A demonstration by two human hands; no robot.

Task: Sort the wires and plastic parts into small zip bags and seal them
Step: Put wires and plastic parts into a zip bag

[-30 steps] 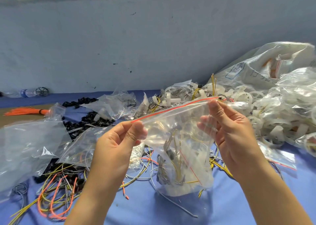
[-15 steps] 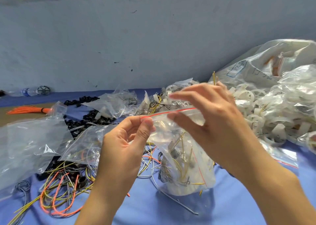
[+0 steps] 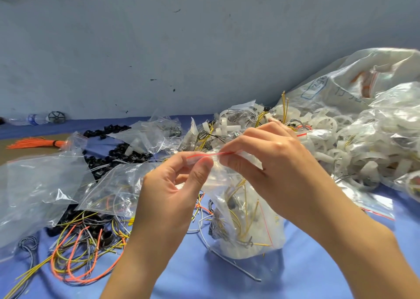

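Blue cloth (image 3: pixel 318 276); both hands pinch crinkly clear zip bag (image 3: pixel 245 219).

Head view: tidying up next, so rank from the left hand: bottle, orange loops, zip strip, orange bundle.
1. zip strip, pinched in the left hand.
2. orange loops, lower left, close by.
3. orange bundle, far left.
4. bottle, far left, behind the bundle.
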